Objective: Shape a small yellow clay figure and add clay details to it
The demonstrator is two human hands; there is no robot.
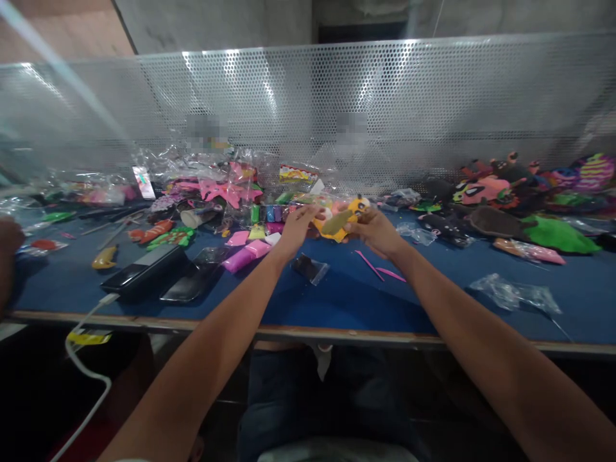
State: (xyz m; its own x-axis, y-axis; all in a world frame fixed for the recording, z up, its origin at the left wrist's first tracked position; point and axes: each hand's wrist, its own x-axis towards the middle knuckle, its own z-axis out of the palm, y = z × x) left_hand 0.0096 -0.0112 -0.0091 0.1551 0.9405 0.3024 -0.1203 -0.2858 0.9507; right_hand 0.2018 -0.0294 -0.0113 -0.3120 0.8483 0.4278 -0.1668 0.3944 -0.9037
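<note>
Yellow figure (339,223), rounded olive side

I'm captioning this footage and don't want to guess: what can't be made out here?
All in the head view:
- Ends of the yellow toy: hidden by the left hand and right hand.
- Another person's hand: cut off by the left edge, so any grip is unknown.
- Contents of the black packet: too dark and small.
- Print on the yellow label: too small, blurred.
</note>
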